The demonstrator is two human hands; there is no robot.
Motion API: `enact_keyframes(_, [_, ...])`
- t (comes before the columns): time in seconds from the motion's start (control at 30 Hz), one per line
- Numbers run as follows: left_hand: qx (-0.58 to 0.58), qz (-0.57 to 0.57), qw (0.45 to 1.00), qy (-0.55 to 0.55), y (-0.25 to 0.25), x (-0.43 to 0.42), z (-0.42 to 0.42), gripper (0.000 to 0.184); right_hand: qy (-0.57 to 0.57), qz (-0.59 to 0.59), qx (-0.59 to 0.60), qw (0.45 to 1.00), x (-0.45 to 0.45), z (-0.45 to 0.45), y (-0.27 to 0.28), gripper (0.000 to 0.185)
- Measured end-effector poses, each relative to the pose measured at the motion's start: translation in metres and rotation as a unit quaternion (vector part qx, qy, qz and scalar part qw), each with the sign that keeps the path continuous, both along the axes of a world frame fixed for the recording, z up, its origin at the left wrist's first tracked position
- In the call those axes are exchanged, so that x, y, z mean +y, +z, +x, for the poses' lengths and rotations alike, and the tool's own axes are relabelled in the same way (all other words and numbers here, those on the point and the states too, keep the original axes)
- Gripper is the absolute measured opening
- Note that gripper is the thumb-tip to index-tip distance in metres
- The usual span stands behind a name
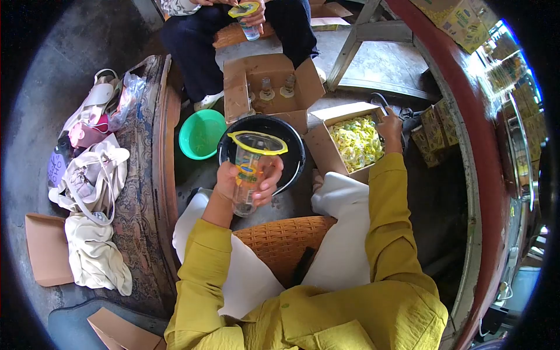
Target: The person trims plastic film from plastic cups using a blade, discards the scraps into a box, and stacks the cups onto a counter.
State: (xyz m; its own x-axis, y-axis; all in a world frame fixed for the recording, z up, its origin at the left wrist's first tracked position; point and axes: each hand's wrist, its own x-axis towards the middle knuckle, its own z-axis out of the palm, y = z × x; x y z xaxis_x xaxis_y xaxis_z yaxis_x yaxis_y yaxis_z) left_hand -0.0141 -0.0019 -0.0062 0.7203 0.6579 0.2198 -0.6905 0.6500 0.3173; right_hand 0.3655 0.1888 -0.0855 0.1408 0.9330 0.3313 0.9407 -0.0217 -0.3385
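My left hand (pixel 262 181) is wrapped round a clear plastic bottle (pixel 243 193) with a printed label. A wide round piece with a yellow rim (pixel 257 143) sits on top of it. The bottle is held over the near side of a black bucket (pixel 296 153). My right hand (pixel 389 127) is at the far right edge of a cardboard box (pixel 357 109) full of yellow-and-clear wrappers (pixel 354 142). Its fingers are closed, and a thin dark curved thing (pixel 380 99) shows just beyond them; I cannot make out what it is.
A green basin (pixel 201 134) stands left of the bucket. Behind it, an open carton (pixel 236 76) holds several clear bottles. Opposite, a person's hand (pixel 255 17) holds a similar yellow-rimmed bottle. Bags lie on the carved bench (pixel 140 204) at left; a red-edged table (pixel 449 58) borders the right.
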Motion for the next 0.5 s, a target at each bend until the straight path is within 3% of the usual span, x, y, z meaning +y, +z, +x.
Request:
enact_keyframes(0.1, [0.053, 0.009, 0.997, 0.056, 0.000, 0.002, 0.005, 0.072, 0.000, -0.008, 0.102, 0.995, 0.003, -0.001, 0.006, 0.050])
enact_keyframes(0.2, [0.197, 0.015, 0.964, 0.177, 0.002, 0.006, 0.009, 0.073, 0.020, 0.019, 0.265, 0.964, 0.002, -0.019, 0.020, 0.040])
enact_keyframes(0.23, [0.200, 0.059, 0.962, 0.178, -0.024, 0.012, 0.001, 0.057, 0.051, 0.014, 0.333, 0.941, -0.009, -0.037, 0.037, 0.039])
enact_keyframes(0.33, [0.344, 0.124, 0.875, 0.317, -0.019, 0.018, 0.005, 0.050, 0.167, 0.055, 0.448, 0.876, -0.024, -0.074, 0.056, 0.037])
enact_keyframes(0.4, [0.357, 0.106, 0.858, 0.354, -0.014, 0.018, 0.003, 0.047, 0.214, 0.051, 0.515, 0.828, -0.041, -0.105, 0.071, 0.036])
enact_keyframes(0.5, [0.381, 0.154, 0.793, 0.449, -0.009, 0.018, 0.004, 0.049, 0.231, 0.066, 0.520, 0.820, -0.069, -0.154, 0.090, 0.030])
